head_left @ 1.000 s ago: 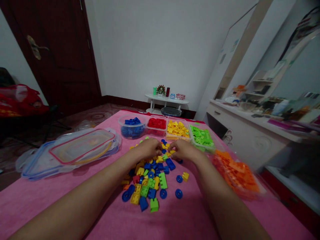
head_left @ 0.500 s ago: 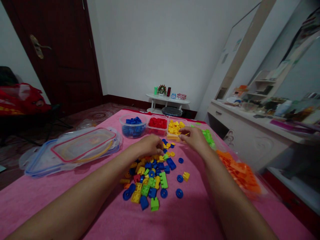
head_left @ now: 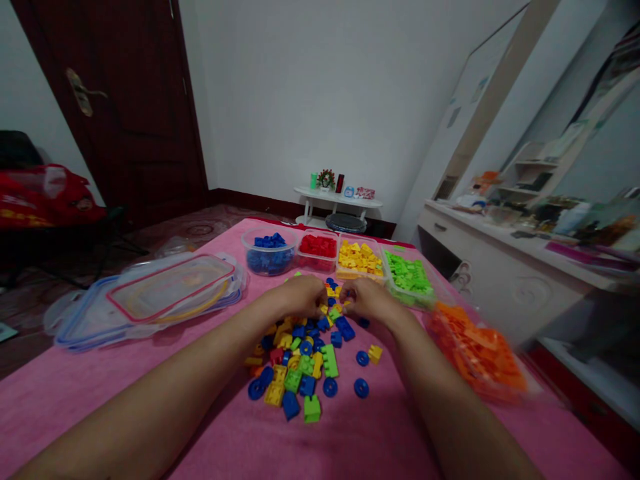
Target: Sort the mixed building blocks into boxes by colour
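Observation:
A mixed pile of toy building bricks (head_left: 303, 367) in blue, yellow, green and red lies on the pink cloth, with blue wheels (head_left: 361, 388) among them. My left hand (head_left: 306, 296) is at the far side of the pile, its fingers curled down onto the small pieces. Facing it, my right hand (head_left: 369, 298) bends its fingers in at the pile's far right edge. Both hands look closed; whatever lies between their fingertips is too small or hidden to name. Small yellow and blue pieces (head_left: 332, 291) show in the gap between the hands.
Behind the pile stand tubs of blue bricks (head_left: 270, 253), red bricks (head_left: 319, 247), yellow bricks (head_left: 360, 259) and green bricks (head_left: 407, 272). A tub of orange bricks (head_left: 477, 350) is at the right. Stacked clear lids (head_left: 170, 290) lie at the left on the pink cloth (head_left: 370, 440).
My right hand has moved from the yellow tub, left and toward me, down to the pile, and its fingers have curled in. My left hand has stayed over the pile.

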`<state>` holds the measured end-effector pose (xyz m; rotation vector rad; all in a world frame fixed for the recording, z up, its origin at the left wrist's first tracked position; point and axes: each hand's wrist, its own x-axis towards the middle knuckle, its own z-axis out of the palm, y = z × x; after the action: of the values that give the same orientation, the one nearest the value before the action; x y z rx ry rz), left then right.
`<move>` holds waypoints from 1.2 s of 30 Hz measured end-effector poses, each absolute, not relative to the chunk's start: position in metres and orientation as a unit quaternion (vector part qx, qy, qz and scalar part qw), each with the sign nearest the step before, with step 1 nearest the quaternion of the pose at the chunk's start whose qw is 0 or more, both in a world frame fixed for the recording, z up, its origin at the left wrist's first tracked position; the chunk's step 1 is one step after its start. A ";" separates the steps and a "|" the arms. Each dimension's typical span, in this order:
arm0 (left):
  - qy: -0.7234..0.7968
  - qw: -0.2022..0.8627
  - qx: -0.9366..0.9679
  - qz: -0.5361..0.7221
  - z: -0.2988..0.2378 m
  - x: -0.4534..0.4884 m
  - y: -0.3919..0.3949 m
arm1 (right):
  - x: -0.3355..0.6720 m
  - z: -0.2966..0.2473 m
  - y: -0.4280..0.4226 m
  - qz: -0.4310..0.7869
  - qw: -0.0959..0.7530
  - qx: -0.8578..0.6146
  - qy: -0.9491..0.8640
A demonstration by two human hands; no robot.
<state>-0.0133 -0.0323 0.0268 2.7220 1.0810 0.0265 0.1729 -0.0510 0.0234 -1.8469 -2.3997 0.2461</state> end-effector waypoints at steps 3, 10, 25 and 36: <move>0.366 0.104 0.925 0.004 0.031 -0.016 -0.032 | 0.171 0.021 -0.050 0.082 0.060 -0.556 -0.825; 0.376 0.114 0.920 0.018 0.028 -0.025 -0.022 | 0.163 0.007 -0.051 0.111 0.089 -0.524 -0.840; 0.372 0.131 0.919 -0.009 0.034 -0.027 -0.024 | 0.197 0.048 -0.038 -0.040 0.390 -0.623 -0.676; 0.365 0.131 0.921 0.029 0.032 -0.027 -0.020 | 0.154 0.025 -0.062 0.117 0.007 -0.562 -0.819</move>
<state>-0.0265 -0.0197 0.0324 2.6750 1.0603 0.0830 0.1542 -0.0619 0.0249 -1.7587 -2.5608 0.3652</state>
